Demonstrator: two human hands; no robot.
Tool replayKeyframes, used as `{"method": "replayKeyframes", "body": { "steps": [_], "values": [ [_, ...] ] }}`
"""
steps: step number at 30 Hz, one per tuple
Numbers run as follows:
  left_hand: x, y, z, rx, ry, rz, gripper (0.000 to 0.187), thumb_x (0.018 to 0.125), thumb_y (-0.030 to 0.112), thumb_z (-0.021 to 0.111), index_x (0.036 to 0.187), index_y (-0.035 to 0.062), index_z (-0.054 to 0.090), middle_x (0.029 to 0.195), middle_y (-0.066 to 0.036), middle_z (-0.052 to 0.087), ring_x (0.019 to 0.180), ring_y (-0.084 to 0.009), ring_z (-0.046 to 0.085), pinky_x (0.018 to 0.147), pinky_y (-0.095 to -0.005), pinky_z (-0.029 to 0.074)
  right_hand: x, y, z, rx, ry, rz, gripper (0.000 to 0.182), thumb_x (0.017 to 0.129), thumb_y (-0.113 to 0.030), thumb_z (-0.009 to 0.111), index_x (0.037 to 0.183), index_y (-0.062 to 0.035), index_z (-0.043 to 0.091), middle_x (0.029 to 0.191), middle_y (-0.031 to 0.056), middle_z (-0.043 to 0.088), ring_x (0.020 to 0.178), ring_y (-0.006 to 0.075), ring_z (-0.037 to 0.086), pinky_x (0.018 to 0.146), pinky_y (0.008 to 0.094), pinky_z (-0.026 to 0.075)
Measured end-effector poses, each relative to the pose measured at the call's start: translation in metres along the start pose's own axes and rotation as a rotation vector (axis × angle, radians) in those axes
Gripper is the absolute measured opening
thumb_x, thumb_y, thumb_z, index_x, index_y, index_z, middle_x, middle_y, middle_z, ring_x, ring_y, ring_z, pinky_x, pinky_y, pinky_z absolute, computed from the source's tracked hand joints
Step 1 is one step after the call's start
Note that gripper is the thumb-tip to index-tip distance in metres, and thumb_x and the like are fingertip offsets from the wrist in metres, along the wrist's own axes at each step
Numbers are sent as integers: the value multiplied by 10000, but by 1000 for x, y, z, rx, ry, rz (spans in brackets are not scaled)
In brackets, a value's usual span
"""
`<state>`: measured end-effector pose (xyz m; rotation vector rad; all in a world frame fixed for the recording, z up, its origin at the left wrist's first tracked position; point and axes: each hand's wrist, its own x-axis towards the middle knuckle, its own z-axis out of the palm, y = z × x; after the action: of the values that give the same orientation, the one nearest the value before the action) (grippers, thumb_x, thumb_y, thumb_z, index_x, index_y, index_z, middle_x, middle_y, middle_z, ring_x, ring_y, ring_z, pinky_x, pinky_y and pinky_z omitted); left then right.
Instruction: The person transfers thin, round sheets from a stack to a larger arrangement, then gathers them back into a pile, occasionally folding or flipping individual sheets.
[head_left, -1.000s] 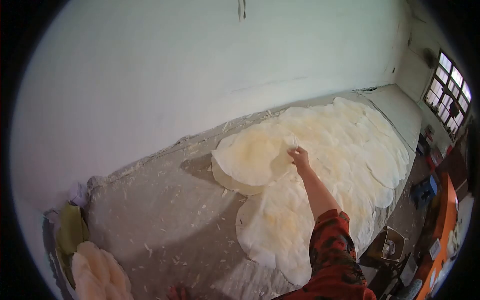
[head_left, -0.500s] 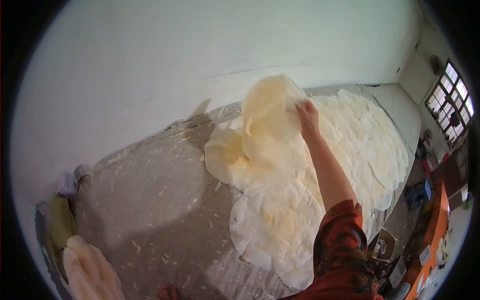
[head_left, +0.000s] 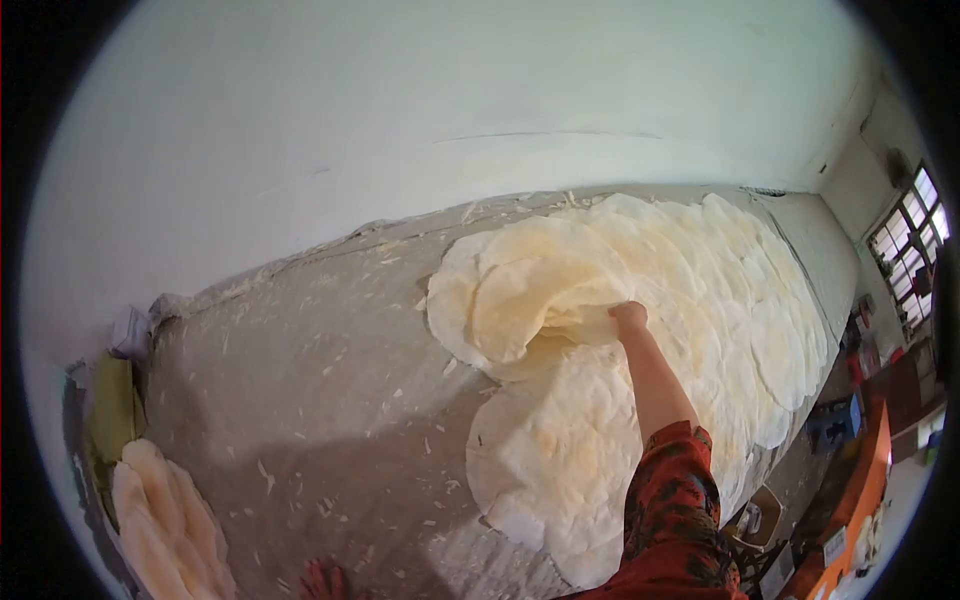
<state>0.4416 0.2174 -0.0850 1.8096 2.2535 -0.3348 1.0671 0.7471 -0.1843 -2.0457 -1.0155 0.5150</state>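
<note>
Many thin, round, cream-coloured floppy sheets (head_left: 560,440) lie overlapping on a grey surface. My right hand (head_left: 629,316), in a red patterned sleeve, reaches over them. Its closed fingers grip the edge of one round sheet (head_left: 585,318), which is folded and lies partly on the others. At the bottom edge, my left hand (head_left: 325,580) shows only its fingers, dim and spread on the grey surface away from the pile.
The grey surface (head_left: 320,370) carries scattered pale shreds and meets a white wall (head_left: 400,110). Bottom left are another pale pile (head_left: 170,520) and an olive cushion-like thing (head_left: 115,405). Right are an orange plank-like edge (head_left: 860,490), an open box (head_left: 755,515), and a barred window (head_left: 908,245).
The sheet in my right hand was raised in front of the wall and has come down onto the pile. My right hand is lower. The view has shifted slightly.
</note>
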Motion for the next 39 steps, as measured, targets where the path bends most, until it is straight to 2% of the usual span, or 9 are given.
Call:
{"method": "replayKeyframes", "body": {
  "steps": [4, 6, 12, 20, 26, 31, 33, 37, 39],
  "values": [
    [-3, 0, -7, -86, 84, 35, 692, 807, 505, 505, 1377, 160, 317, 1463, -136, 167, 1329, -368, 156, 1023, -576, 138, 7, -10, 13, -31, -92, -125, 162, 596, -49, 696, 729, -21, 606, 693, 74, 599, 611, 207, 564, 569, 345, 465],
    [-4, 0, -11, -92, 89, 32, 685, 810, 497, 507, 1375, 160, 319, 1462, -136, 170, 1328, -367, 159, 1027, -571, 133, -53, -92, -13, 399, -25, -25, 109, 593, -53, 670, 662, -26, 589, 614, 51, 565, 539, 176, 522, 510, 333, 432],
    [-11, 0, -16, -153, 137, 52, 675, 743, 466, 581, 1294, 123, 398, 1419, -164, 229, 1309, -377, 183, 1029, -570, 130, -128, -264, 12, 144, -249, -681, 104, 647, -100, 596, 617, -17, 543, 513, 15, 468, 435, 105, 440, 376, 290, 339],
    [-17, -26, 20, -289, 359, 109, 624, 644, 462, 637, 1155, 124, 518, 1357, -171, 310, 1281, -373, 219, 1009, -597, 134, -380, -454, -117, 743, -749, -511, 162, 728, -60, 585, 865, 27, 576, 754, 52, 580, 626, 134, 554, 522, 264, 447],
    [-24, -43, 25, -327, 432, 139, 641, 673, 446, 639, 1208, 123, 496, 1342, -171, 348, 1257, -322, 314, 1038, -532, 185, -481, -377, -134, 807, -781, -337, 252, 744, 8, 581, 994, 41, 575, 885, 93, 623, 759, 175, 610, 654, 289, 505],
    [-62, -53, 14, -2188, 193, -3, 452, 814, 243, 574, 1226, 95, 459, 1201, -117, 514, 1136, -259, 479, 952, -422, 385, -578, -176, -62, 586, -988, 63, 221, 742, -36, 648, 954, 6, 601, 877, 74, 635, 744, 155, 607, 660, 283, 502],
    [-80, -61, 35, -2274, 74, -67, 446, 823, 253, 560, 1223, 90, 451, 1194, -113, 516, 1121, -258, 489, 938, -422, 392, -615, -117, -44, 448, -996, 159, 186, 735, -54, 650, 906, 1, 602, 828, 60, 625, 665, 150, 599, 581, 282, 497],
    [-104, -71, 64, -2474, -328, -103, 426, 864, 343, 475, 1180, 60, 435, 1147, -94, 528, 1021, -260, 543, 834, -433, 440, -632, -78, -32, 132, -1002, 84, 126, 739, -88, 635, 825, -3, 600, 724, 55, 606, 568, 132, 578, 482, 279, 470],
    [-119, -71, 57, -2356, -267, -403, 444, 871, 379, 427, 1172, 54, 441, 1137, -100, 528, 964, -272, 559, 788, -446, 457, -627, -93, -35, -121, -923, -310, 118, 749, -118, 618, 748, -4, 584, 627, 51, 574, 488, 111, 538, 418, 270, 431]
  ]
}}
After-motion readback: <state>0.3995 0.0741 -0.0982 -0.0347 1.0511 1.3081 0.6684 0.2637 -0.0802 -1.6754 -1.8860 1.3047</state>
